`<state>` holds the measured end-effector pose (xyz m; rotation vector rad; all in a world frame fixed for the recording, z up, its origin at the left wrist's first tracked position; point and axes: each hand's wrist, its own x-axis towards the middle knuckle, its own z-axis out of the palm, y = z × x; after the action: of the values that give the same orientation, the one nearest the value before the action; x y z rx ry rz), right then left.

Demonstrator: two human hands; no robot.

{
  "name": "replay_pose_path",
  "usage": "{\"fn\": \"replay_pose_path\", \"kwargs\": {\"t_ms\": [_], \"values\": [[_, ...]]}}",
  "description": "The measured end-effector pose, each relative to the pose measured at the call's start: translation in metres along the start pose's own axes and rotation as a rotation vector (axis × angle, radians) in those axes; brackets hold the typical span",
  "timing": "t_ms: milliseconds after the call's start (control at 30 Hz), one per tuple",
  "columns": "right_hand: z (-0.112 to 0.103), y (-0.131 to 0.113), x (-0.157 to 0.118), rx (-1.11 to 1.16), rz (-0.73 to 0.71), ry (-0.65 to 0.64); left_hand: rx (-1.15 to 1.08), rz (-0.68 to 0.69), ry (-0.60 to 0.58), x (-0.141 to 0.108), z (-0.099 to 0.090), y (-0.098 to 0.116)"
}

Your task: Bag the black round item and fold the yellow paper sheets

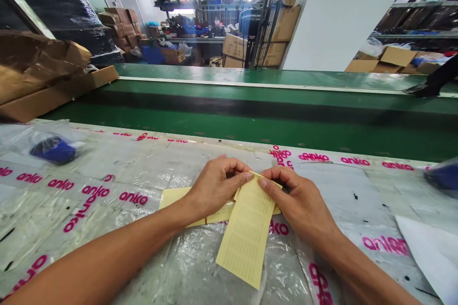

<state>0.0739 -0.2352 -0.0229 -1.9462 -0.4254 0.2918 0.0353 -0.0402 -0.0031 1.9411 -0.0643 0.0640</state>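
Note:
A pale yellow printed sheet (246,233) hangs down toward me, pinched at its top edge by both hands. My left hand (218,183) grips its upper left corner between thumb and fingers. On the other side, my right hand (295,195) holds the upper right part, thumb on the printed face. Beneath my hands, another yellow strip (175,196) lies across the plastic-covered table; my left hand and the held sheet partly cover it. The fingertips of the two hands are close together at the sheet's top.
Bagged blue items (55,150) lie at the left and at the far right edge (443,176). A green conveyor (214,119) runs beyond the table (125,243). An open carton (60,90) stands back left, white paper (432,248) lies right, and a person's dark sleeve (443,76) shows beyond.

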Motion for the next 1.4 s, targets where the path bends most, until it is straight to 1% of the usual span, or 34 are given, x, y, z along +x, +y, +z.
{"fn": "replay_pose_path", "kwargs": {"t_ms": [233, 433, 667, 867, 1000, 1167, 1333, 1400], "values": [[0.0003, 0.0027, -0.0008, 0.026, 0.001, -0.023, 0.038, 0.022, -0.01, -0.0022, -0.0001, 0.0005], [-0.0007, 0.0023, -0.0017, 0.049, -0.017, -0.013, 0.043, 0.039, -0.027, -0.0024, -0.0005, 0.0034], [0.0008, -0.0015, -0.0004, 0.046, 0.011, 0.013, 0.005, 0.044, 0.001, -0.0039, 0.0008, 0.0021], [0.0009, -0.0021, -0.0012, 0.006, -0.038, 0.007, 0.054, 0.077, -0.027, -0.0029, 0.0038, 0.0014], [-0.0007, -0.003, -0.002, 0.003, -0.06, 0.007, 0.008, 0.055, -0.014, -0.0035, 0.0058, 0.001], [-0.0019, -0.0044, -0.0012, 0.011, -0.054, 0.013, -0.003, 0.042, -0.006, -0.0041, 0.0071, -0.0013], [-0.0016, -0.0035, -0.0017, 0.007, -0.059, 0.005, 0.012, 0.064, 0.005, -0.0035, 0.0064, -0.0037], [-0.0013, -0.0034, -0.0019, -0.003, -0.058, -0.004, 0.029, 0.072, -0.009, -0.0032, 0.0062, -0.0039]]}}
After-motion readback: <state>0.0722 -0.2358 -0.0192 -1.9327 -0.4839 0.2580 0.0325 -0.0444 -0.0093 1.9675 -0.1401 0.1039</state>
